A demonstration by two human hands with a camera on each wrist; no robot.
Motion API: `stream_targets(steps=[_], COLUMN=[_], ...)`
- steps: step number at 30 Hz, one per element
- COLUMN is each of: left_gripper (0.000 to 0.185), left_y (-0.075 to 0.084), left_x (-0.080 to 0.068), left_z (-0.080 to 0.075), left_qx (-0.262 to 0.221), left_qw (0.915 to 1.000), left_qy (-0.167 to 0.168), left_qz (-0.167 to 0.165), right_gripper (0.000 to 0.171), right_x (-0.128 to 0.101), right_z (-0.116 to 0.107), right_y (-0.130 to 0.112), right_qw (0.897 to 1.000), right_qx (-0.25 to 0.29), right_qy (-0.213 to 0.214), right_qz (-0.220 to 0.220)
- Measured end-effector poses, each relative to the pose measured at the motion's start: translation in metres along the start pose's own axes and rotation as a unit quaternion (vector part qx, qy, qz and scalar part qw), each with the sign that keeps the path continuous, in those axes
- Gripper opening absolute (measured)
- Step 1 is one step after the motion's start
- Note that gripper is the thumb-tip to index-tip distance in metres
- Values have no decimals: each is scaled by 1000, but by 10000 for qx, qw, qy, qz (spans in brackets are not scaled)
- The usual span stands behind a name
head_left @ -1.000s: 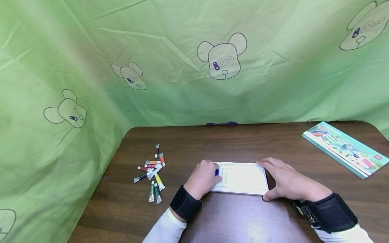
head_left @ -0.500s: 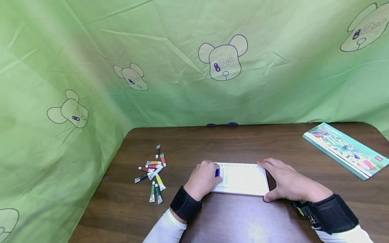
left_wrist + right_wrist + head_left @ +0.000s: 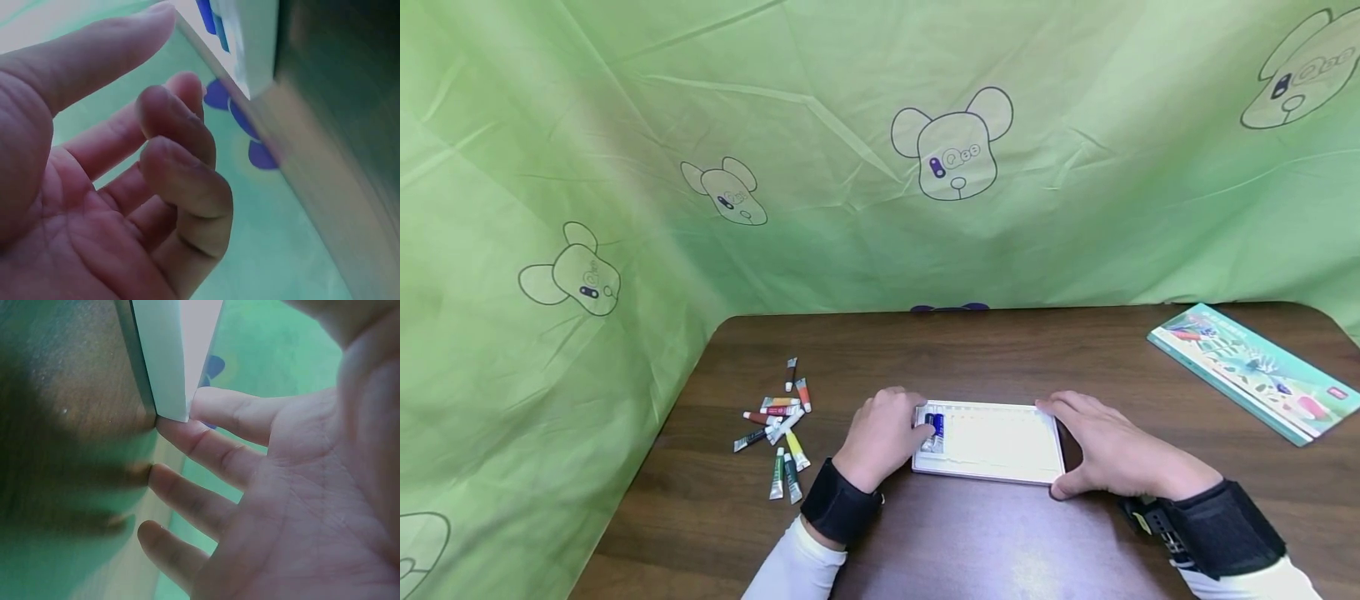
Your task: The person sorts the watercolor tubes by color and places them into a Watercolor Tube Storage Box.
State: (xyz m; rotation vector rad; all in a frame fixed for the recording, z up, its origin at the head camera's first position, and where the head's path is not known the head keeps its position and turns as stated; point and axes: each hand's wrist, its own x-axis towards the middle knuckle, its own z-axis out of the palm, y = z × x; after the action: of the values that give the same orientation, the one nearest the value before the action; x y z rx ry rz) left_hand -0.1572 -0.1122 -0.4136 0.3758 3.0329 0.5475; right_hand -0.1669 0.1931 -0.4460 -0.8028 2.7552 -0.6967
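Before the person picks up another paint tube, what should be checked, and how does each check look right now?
1. White tray flat on the table: ok.
2. Right hand steadies the tray's right edge with straight fingers: ok.
3. Left hand holds nothing: ok.
4. Blue tube lies in the tray's left end: ok; fully seated, cannot tell.
5. Loose tubes lie left of the left hand, unobstructed: ok.
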Motion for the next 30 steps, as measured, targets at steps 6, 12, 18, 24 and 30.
stream_targets(steps=[6, 12, 18, 24, 30], left_gripper=[20, 29, 28, 27, 25], left_y=[-21, -47, -76, -99, -120], left_x=[-8, -17, -28, -42, -58], left_z=[-8, -19, -32, -46, -57], left_qx=[-103, -119, -129, 3, -122], left_qw=[9998, 9990, 9970, 9940, 9907], left_qy=[169, 291, 496, 731, 663], left_qz=[-103, -312, -581, -815, -1178], right_gripper=[107, 107, 108, 108, 107], right_x=[1, 2, 3, 3, 3], right_z=[0, 0, 1, 1, 0], right_y=[1, 1, 2, 2, 2], right_qw=[10000, 10000, 10000, 10000, 10000], right_qx=[-22, -31, -49, -68, -78], right_qy=[-3, -19, -34, -48, -60], right_qz=[-13, -6, -8, -17, -12])
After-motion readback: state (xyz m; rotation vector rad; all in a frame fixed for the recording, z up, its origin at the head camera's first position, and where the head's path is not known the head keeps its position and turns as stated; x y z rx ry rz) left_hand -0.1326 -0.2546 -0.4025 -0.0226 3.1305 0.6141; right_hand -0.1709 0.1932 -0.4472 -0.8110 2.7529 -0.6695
